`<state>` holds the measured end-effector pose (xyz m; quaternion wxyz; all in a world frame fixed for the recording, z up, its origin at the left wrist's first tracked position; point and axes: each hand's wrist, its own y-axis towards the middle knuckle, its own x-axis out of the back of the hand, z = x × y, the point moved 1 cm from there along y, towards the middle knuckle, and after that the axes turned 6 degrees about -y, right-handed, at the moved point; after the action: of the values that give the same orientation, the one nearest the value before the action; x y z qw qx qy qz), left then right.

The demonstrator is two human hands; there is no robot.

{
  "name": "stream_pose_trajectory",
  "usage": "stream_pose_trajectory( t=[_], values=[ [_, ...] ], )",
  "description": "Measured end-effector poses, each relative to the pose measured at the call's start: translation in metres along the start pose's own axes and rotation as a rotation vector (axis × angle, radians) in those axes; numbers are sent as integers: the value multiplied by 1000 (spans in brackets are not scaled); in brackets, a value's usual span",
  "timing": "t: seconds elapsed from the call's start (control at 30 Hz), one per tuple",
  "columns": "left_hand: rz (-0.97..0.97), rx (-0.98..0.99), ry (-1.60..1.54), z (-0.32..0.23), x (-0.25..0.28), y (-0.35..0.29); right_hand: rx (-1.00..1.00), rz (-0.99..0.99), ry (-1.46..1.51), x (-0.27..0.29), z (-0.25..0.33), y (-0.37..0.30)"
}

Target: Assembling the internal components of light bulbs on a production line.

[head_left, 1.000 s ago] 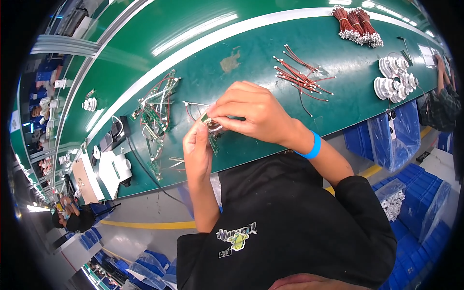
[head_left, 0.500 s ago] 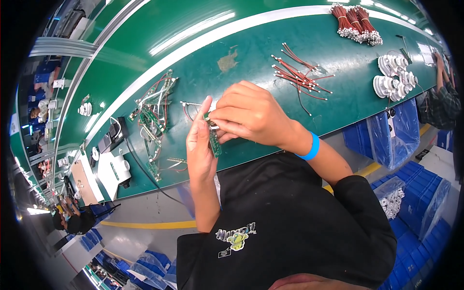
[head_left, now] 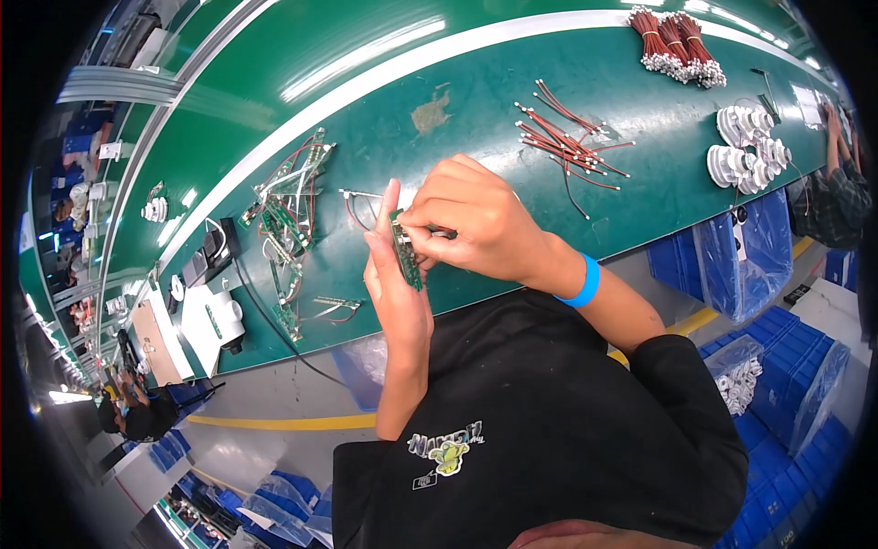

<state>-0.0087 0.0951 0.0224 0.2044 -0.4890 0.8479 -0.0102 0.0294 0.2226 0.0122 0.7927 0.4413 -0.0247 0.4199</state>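
Over near edge of green conveyor belt (head_left: 476, 101): left hand (head_left: 395, 279) upright, holding narrow green circuit board (head_left: 405, 252) edge-on; right hand (head_left: 476, 224) w/ blue wristband (head_left: 583, 282) pinched onto board's top, hands touching. Connector detail hidden by fingers. Blue plastic bags (head_left: 732, 247) hang below belt, right. On belt: pile of wired boards (head_left: 288, 210) left, loose red wire leads (head_left: 567, 137) centre, white round parts (head_left: 745, 146), red wire bundles (head_left: 677, 37) far. White paper sheet (head_left: 805, 96) at far right, too blurred to make out.

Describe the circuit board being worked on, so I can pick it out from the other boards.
On the green conveyor belt, go to its near edge, where both hands meet. The narrow green circuit board stands on edge against the left hand, pinched by the right hand. The pile of boards lies flat on the belt.
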Motion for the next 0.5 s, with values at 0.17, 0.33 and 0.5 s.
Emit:
stream_pose_trajectory(
  t=[0.17, 0.33, 0.5],
  values=[
    [-22, -58, 157, 4, 10, -5, 20, 10, 37, -6, 4, -1],
    [-34, -119, 171, 0, -1, -4, -31, 42, -7, -1, 3, -4],
    [97, -199, 248, -4, 18, 7, -247, 72, -33, 26, -2, -5]
  ],
)
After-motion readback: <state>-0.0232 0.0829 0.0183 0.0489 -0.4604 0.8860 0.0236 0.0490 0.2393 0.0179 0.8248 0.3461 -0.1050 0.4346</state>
